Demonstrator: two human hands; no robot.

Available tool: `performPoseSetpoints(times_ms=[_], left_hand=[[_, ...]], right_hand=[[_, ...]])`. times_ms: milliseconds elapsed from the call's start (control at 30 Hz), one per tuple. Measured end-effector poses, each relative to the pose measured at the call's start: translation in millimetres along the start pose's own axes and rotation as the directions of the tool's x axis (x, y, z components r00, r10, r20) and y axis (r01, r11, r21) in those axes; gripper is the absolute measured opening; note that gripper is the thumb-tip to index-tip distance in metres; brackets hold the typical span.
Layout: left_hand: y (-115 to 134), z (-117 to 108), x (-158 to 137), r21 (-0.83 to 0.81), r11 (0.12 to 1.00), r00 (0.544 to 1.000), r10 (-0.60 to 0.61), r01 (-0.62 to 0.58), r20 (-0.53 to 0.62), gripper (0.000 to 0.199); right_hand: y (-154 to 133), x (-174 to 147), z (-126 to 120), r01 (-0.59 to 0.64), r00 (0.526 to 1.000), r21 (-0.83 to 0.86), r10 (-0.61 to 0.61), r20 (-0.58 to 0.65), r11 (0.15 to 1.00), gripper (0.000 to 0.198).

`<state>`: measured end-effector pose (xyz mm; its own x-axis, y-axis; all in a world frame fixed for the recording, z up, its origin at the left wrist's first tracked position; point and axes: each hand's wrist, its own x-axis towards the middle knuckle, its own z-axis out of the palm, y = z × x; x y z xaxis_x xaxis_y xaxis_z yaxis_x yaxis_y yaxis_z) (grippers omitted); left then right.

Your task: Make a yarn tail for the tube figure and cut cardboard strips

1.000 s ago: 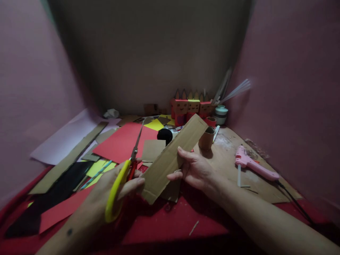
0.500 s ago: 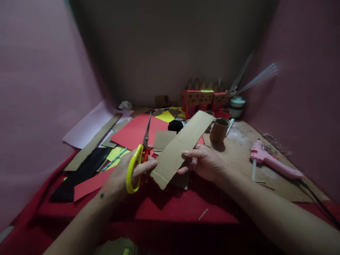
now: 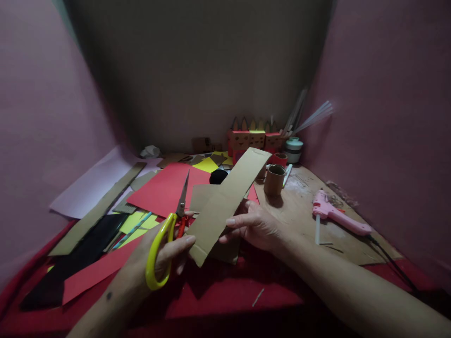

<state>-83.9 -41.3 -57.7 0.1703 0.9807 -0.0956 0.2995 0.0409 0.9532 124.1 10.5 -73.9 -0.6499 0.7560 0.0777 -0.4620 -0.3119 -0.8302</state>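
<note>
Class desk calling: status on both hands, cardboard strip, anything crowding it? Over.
Left grip on scissors, thumb at strip's near end. Right grip on strip's edge. Cardboard strip slanted; black round item partly hidden behind.

No word, brand, number or sign could be read in the dimly lit scene. Dark marks [image 3: 207,141] showed on a small, brown, rectangular cardboard piece [image 3: 198,145] standing at the rear, but they were too small and murky to make out as lettering.
</note>
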Motion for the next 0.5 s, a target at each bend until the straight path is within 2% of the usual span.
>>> performPoseSetpoints(times_ms=[100, 333, 433, 500], left_hand=[[-1.4, 3.4, -0.1, -0.039, 0.999, 0.999, 0.003, -0.001, 0.050, 0.027], [-4.3, 12.6, -4.3, -0.194, 0.980, 0.988, -0.017, 0.048, 0.156, 0.028], [-7.6, 14.3, -5.7, -0.112, 0.991, 0.982, -0.055, 0.076, 0.179, 0.033], [-11.1, 14.6, -5.0, -0.011, 0.997, 0.991, -0.079, 0.081, 0.112, 0.035]], right_hand=[[0.6, 0.4, -0.2, 0.018, 0.999, 0.008, -0.018, 0.038, 1.000, 0.043], [1.1, -1.2, 4.0, 0.031, 0.996, 0.035, -0.034, 0.079, 0.999, 0.042], [1.2, -1.4, 4.4, 0.042, 0.998, 0.086, -0.046, 0.045, 0.995, 0.050], [1.1, -0.8, 4.5, 0.053, 0.999, 0.104, -0.052, -0.012, 0.993, 0.053]])
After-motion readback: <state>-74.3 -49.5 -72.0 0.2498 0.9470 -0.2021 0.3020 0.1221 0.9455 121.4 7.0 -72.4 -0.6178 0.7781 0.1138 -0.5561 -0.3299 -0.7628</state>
